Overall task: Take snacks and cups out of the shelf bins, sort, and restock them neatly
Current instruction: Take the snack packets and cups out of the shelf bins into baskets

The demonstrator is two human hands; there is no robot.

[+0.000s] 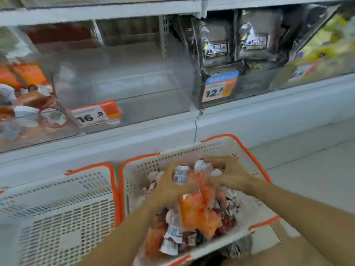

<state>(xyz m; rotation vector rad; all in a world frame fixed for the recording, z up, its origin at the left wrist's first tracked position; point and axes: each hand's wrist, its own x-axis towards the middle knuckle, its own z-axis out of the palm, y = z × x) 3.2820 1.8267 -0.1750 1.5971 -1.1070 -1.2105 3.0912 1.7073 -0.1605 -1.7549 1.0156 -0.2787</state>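
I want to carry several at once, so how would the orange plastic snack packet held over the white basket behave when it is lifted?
The orange plastic snack packet probably flops: it hangs down from the left hand and right hand. Its film looks glossy, so it may slip. It seems light, since fingertips alone hold it above the white orange-rimmed basket.

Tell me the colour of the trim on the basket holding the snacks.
Orange trim on a white basket, seen in the head view.

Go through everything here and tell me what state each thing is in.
Clear middle shelf bin: empty.
Left white plastic basket: empty.
Right white plastic basket: full of snack packs.
Orange snack packs: gripped by both hands.
Left hand: gripping.
Right hand: gripping.
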